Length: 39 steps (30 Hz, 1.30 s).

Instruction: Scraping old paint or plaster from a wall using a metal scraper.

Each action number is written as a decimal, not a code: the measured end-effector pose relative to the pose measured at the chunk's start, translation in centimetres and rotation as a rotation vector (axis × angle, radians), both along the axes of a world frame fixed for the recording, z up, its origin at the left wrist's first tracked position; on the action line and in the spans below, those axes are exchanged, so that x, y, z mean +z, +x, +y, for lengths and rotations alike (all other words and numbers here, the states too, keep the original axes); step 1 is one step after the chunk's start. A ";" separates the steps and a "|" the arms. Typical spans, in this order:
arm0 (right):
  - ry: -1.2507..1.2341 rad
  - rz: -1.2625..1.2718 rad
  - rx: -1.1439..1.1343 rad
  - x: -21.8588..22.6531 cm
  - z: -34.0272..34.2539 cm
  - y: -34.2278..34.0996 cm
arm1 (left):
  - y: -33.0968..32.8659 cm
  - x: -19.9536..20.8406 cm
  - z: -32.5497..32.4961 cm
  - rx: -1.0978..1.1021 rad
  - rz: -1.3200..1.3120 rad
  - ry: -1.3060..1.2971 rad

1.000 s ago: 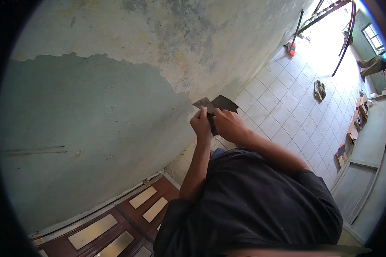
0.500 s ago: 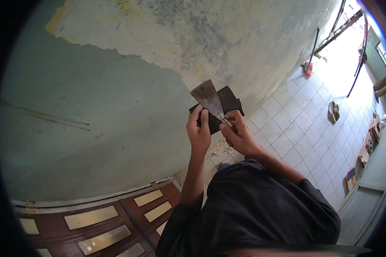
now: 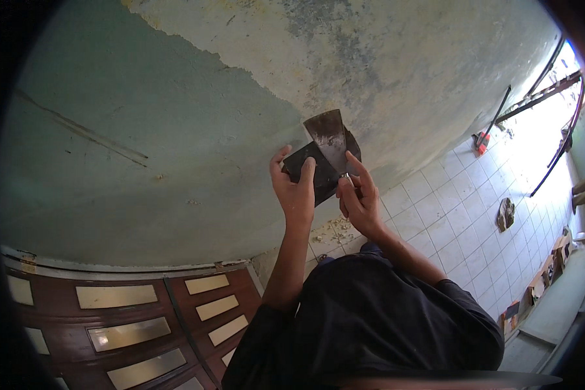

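head view, my notes from the remote end.

left hand: i read it as gripping a dark sheet, thumb laid over the near face, the other fingers mostly behind it. sheet looks thin and flat; material unclear to me.

right hand: closed round the handle of a scraper, forefinger stretched up beside the blade.

scraper position: ahead of and between the hands, broad edge pointing away from both, blade overlapping the sheet. whether metal touches sheet, i cannot tell.

surroundings: wall ahead and left of the left hand, its green coat ending in a ragged line at a pale, mottled patch; pale crumbs on the tiled floor, below and between the hands.

step in hand, my judgement: working blade and sheet against each other, perhaps cleaning the blade, rather than scraping.

next move probably calls for a steady left pinch while the right hand controls the blade's angle, edge kept clear of the left thumb.
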State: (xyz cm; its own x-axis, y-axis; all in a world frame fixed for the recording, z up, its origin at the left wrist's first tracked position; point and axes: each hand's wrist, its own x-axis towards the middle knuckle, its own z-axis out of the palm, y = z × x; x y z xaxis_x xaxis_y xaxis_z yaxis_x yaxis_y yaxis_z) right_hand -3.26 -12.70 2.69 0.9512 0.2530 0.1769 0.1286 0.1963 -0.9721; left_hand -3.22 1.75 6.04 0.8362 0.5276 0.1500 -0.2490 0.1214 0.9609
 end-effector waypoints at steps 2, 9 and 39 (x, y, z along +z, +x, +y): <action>0.060 -0.005 -0.049 -0.5 0.5 0.1 | 0.7 0.6 -0.1 -0.035 0.024 -0.090; 0.011 -0.126 -0.108 -1.7 1.3 0.4 | 1.8 2.4 -0.6 -0.100 0.160 -0.128; -0.172 -0.323 -0.287 -0.9 2.1 0.9 | 2.7 1.1 -1.2 -0.056 0.035 -0.108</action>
